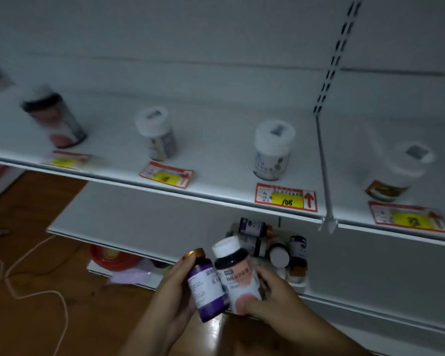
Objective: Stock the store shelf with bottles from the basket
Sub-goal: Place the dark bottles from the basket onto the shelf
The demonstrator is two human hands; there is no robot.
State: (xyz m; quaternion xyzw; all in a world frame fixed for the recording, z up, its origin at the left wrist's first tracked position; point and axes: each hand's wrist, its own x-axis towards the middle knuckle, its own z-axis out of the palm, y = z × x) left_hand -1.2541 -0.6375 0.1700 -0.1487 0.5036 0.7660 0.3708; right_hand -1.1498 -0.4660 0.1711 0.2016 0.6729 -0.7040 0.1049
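My left hand (pixel 174 291) grips a purple bottle with a gold cap (pixel 206 286). Beside it, my right hand (pixel 275 294) holds a dark bottle with a white cap and pink label (pixel 238 273). The two bottles touch, low in the middle of the view. Behind them a white basket (pixel 297 280) holding several purple-labelled bottles (pixel 252 226) sits on the lower shelf. On the upper white shelf (pixel 216 160) stand a dark pink-labelled bottle (pixel 54 116), two white-capped bottles (pixel 157 134) (pixel 272 150), and a fourth white-capped bottle (pixel 393 170) past the divider.
Red and yellow price tags (pixel 285 197) lie along the upper shelf's front edge. A slotted upright (pixel 332 60) splits the shelf bays. A red round container (pixel 111 258) sits under the lower shelf. White cords (pixel 36 278) trail over the wooden floor at left.
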